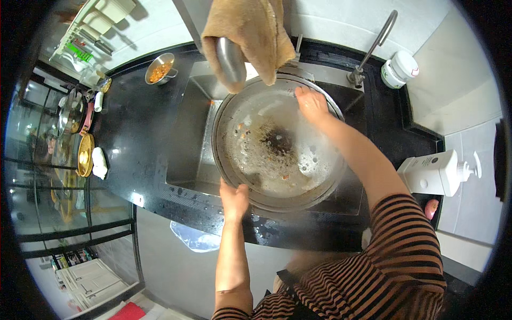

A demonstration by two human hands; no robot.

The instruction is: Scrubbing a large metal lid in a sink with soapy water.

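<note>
A large round metal pan (256, 160) with cloudy water, dark residue and orange food bits lies over the stainless steel sink (192, 168). My left hand (235, 200) grips its near left rim, thumb on top. Across the pan, my right hand (312, 103) is at the far right inner wall, fingers bent towards the rim; what its fingertips hold is hidden. Beyond the far rim hangs a tan towel (248, 32) with a rounded metal object (231, 60) against it.
A curved faucet (356, 76) and white tub (400, 70) stand back right; a white pump bottle (432, 172) is at right, near a red onion (431, 209). At back left is a metal bowl of orange food (160, 74). A woven basket (85, 156) lies far left.
</note>
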